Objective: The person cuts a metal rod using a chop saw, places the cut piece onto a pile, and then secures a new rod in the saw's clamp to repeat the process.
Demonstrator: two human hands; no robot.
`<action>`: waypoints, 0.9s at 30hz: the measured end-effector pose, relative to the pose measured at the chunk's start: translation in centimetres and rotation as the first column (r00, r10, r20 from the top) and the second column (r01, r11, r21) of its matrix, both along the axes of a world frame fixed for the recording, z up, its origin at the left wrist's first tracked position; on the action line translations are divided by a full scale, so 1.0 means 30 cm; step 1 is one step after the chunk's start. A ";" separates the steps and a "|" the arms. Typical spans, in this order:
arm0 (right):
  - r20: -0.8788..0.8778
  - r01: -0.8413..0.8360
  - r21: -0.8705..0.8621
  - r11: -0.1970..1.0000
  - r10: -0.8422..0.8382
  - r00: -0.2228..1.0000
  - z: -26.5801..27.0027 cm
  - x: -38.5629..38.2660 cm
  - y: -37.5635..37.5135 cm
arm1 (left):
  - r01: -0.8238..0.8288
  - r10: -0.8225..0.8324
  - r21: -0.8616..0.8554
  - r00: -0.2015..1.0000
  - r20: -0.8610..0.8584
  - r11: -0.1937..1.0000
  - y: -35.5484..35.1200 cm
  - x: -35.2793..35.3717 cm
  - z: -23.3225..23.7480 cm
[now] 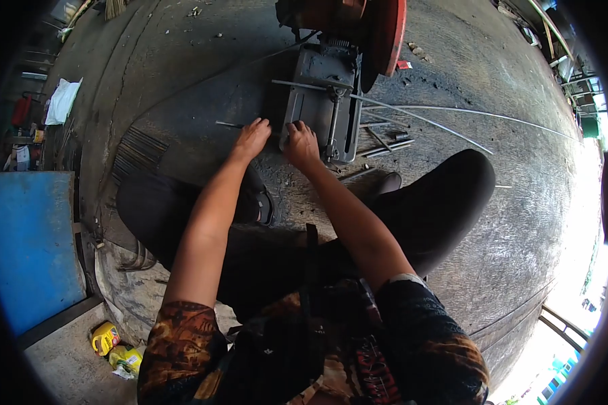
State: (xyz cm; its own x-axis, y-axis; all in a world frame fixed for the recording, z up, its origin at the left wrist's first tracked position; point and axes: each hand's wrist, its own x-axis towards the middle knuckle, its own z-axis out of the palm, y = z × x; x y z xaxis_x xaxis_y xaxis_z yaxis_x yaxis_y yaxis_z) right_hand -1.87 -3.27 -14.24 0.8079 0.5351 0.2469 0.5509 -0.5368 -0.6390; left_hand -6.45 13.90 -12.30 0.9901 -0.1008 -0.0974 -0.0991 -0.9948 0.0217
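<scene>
A cut-off saw (341, 20) with a red guard stands on the floor in front of me. A long thin metal rod (439, 125) runs through the clamp (336, 101) on its grey base (300, 88). Left of the base, my left hand (252, 140) is closed, and a short thin rod (228, 124) sticks out from it to the left. My right hand (300, 144) is curled at the near left corner of the base. What its fingers hold, if anything, is hidden.
Short cut rods (140, 152) lie in a row at the left. More loose metal pieces (388, 145) are right of the base. Another long rod (513, 117) stretches right. A blue panel (30, 246) and a yellow container (105, 337) are at the far left.
</scene>
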 end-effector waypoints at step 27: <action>0.042 -0.013 0.004 1.000 0.012 0.999 0.003 0.265 -0.088 | -0.057 0.130 -0.217 0.931 0.340 0.974 -0.141 0.221 0.053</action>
